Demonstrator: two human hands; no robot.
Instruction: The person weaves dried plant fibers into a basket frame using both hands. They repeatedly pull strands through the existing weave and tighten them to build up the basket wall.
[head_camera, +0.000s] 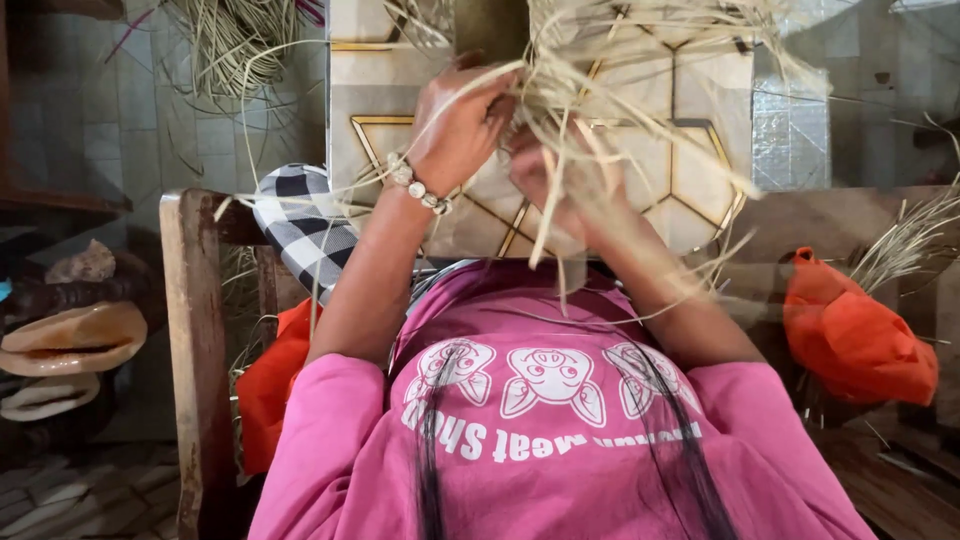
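— What are the person's hands doing?

— Both are raised in front of the chest, buried in a bundle of dry straw (590, 75). The left hand (460, 125), with a beaded bracelet (418, 185) at the wrist, has its fingers curled over and closed on a clump of the strands. The right hand (555, 180) sits just beside it, slightly lower; it is blurred and half hidden by the straw, so whether its fingers pinch the strands or lie loose among them cannot be told.

— Where is the straw itself?

— It fans out above and to the right of the hands, with loose strands trailing down toward the pink shirt (560, 440).

— And around them?

— Behind the hands lies a pale panel with gold lines (700, 90). A black-and-white checked cloth (305, 225) drapes over a wooden chair frame (195, 340) on the left. An orange bag (855, 340) sits at the right, and another piece of orange cloth (270, 385) shows by the left elbow. More straw (235, 40) is piled on the tiled floor at the upper left, and some pale shells (70, 340) rest at the far left edge.
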